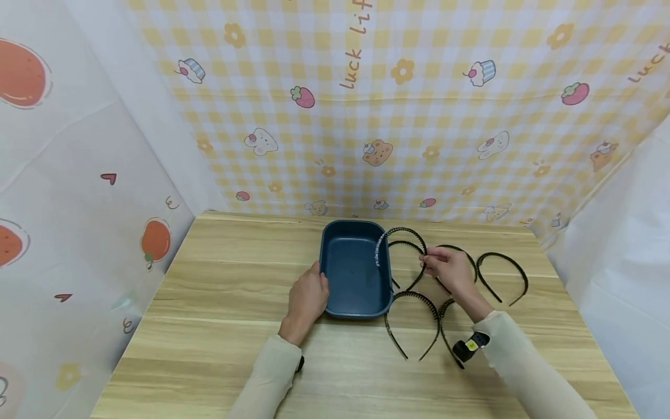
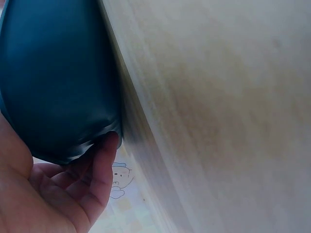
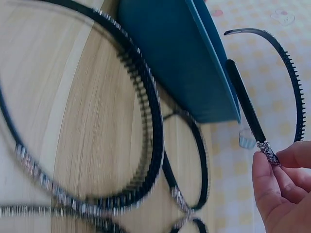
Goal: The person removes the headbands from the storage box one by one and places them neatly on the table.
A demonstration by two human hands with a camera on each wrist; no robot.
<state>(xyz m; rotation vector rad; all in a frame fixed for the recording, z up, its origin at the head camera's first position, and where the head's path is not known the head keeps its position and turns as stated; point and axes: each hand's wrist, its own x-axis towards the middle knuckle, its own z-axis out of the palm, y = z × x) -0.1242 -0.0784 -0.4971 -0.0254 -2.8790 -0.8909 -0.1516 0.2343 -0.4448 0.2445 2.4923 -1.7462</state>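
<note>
A dark blue rectangular plastic bin (image 1: 353, 315) stands on the table. My left hand (image 1: 307, 295) grips its left side; in the left wrist view the fingers (image 2: 103, 170) curl against the bin's outer wall (image 2: 58, 73). With thumb and fingertips, my right hand (image 1: 449, 266) pinches a black toothed headband (image 1: 410, 230) at a glittery section. This headband is raised, and one end overlaps the bin's right rim in the head view. In the right wrist view, both tips of the held headband (image 3: 248, 104) point toward the bin.
Several similar black headbands lie right of the bin, including a far right one (image 1: 525, 279), a near one (image 1: 437, 320) and one partly under the right forearm (image 1: 445, 334). A patterned cloth (image 1: 335, 116) hangs behind the wooden table (image 1: 225, 326).
</note>
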